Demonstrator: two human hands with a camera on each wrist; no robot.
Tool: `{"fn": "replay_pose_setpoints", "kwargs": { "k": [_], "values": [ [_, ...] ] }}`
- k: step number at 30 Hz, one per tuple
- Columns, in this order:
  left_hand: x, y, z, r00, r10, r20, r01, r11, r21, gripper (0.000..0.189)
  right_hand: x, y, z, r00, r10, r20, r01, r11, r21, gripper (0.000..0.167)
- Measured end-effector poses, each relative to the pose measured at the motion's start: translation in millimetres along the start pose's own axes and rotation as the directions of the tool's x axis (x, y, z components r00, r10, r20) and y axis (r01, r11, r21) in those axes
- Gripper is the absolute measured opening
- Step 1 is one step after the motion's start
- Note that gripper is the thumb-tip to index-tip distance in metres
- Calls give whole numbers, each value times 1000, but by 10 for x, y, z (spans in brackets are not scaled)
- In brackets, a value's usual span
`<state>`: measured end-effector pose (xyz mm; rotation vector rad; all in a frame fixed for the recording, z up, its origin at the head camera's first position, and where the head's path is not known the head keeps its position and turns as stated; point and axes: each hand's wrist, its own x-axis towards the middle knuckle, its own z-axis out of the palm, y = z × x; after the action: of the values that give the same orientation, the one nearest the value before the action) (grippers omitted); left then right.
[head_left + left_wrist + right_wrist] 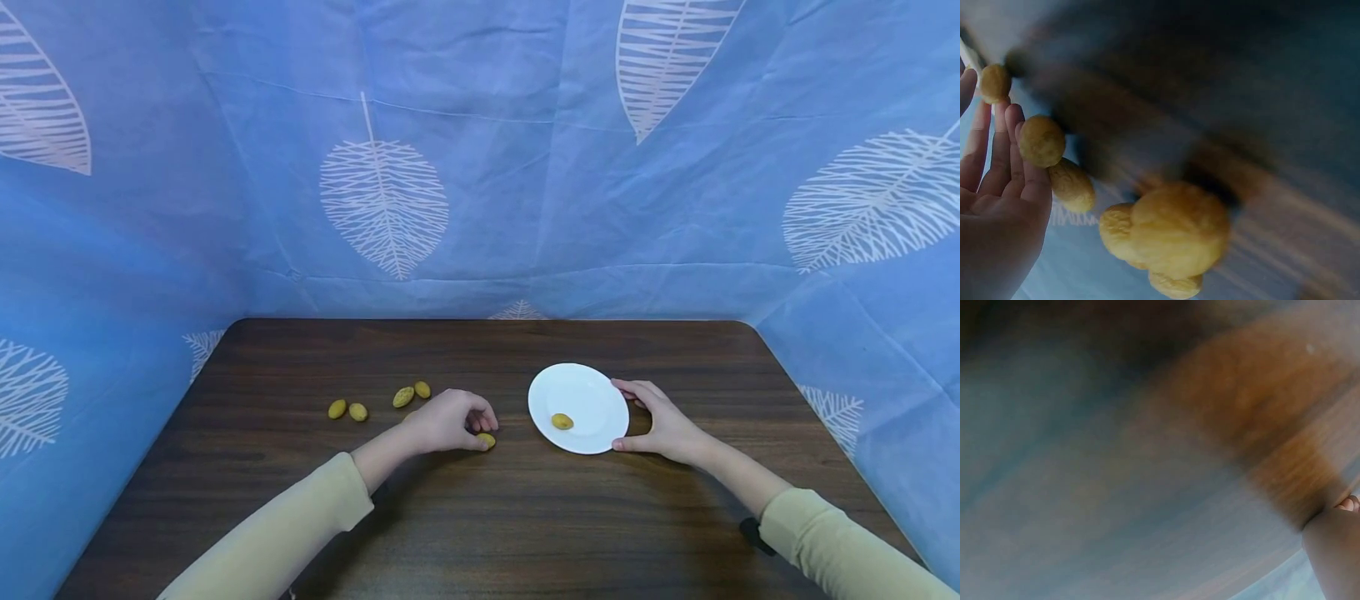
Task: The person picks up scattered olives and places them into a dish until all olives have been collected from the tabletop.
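Yellow fruit [487, 440] pinched by left fingers [486, 412], white plate [579, 393] held by right fingers [636, 388]

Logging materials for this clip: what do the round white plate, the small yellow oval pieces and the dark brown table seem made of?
Round white plate: smooth; ceramic or plastic, the even surface fits both.
Small yellow oval pieces: perhaps dried fruit or nuts; uneven, wrinkled-looking skin.
Dark brown table: wood or laminate, satin-looking; streaked grain shows.
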<state>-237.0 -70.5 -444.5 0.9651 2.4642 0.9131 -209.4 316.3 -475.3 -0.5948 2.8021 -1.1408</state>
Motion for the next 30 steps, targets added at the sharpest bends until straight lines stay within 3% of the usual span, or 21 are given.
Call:
{"fn": "replay_pose_setpoints", "kwargs": {
  "k": [18,24,30],
  "values": [
    [-21,-46,40,1000,22,-11,-22,999,35,15,-14,-34,-11,1000,23,14,-23,1000,-5,97],
    [57,7,18,999,27,-36,-26,999,39,13,-21,-44,-18,1000,10,2,-10,1000,-7,96],
    [201,152,10,999,20,-34,-18,998,55,12,-18,-34,-10,1000,15,2,-15,1000,-12,96]
  ]
}}
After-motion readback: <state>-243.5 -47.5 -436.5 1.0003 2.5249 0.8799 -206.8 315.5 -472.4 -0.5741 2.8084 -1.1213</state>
